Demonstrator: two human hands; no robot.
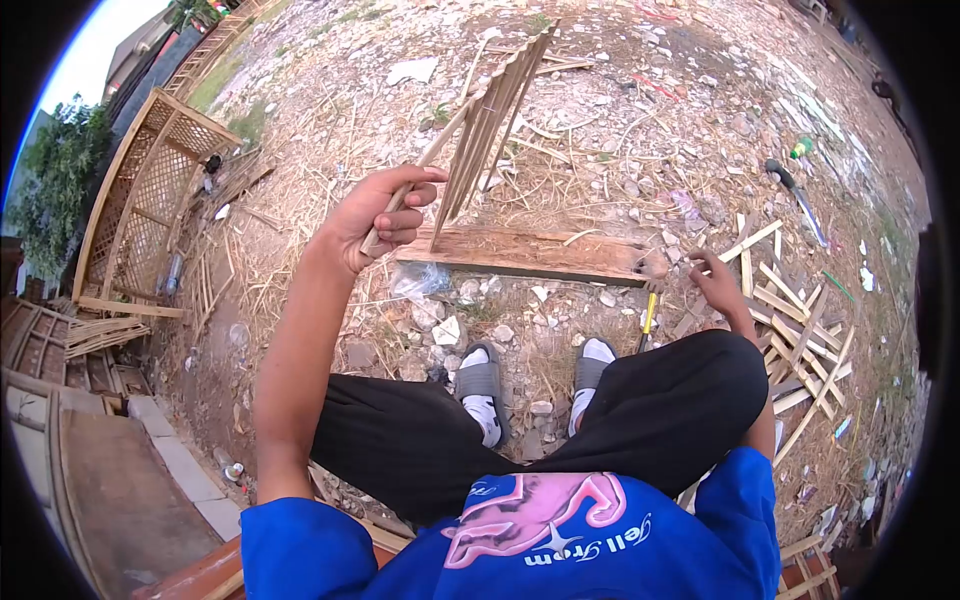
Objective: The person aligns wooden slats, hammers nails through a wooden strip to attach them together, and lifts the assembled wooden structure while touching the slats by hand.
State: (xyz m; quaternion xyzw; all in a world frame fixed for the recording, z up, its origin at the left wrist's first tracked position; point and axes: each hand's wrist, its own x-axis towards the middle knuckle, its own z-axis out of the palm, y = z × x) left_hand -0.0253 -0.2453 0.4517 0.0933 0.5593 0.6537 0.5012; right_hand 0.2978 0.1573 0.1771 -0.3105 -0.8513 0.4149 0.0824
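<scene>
My left hand (392, 212) is raised, its fingers wrapped round one strip of a wooden slat frame (490, 115). The frame is made of several thin parallel strips and stands up tilted, seen nearly edge-on, its lower corner at a thick wooden plank (540, 250) on the ground. Low on the right, my right hand (715, 283) is held with bent fingers apart and nothing visible in it. It is near the plank's right end and a pile of loose wooden strips (800, 335). A tool with a yellow and black handle (649, 313) leans by that plank end.
Stones and wood shavings cover the ground. A black-handled tool with a long pale blade (797, 200) lies at the right. A lattice wooden frame (150, 200) stands on the left, near a wooden panel (120, 480). A clear plastic bag (420, 281) lies by the plank.
</scene>
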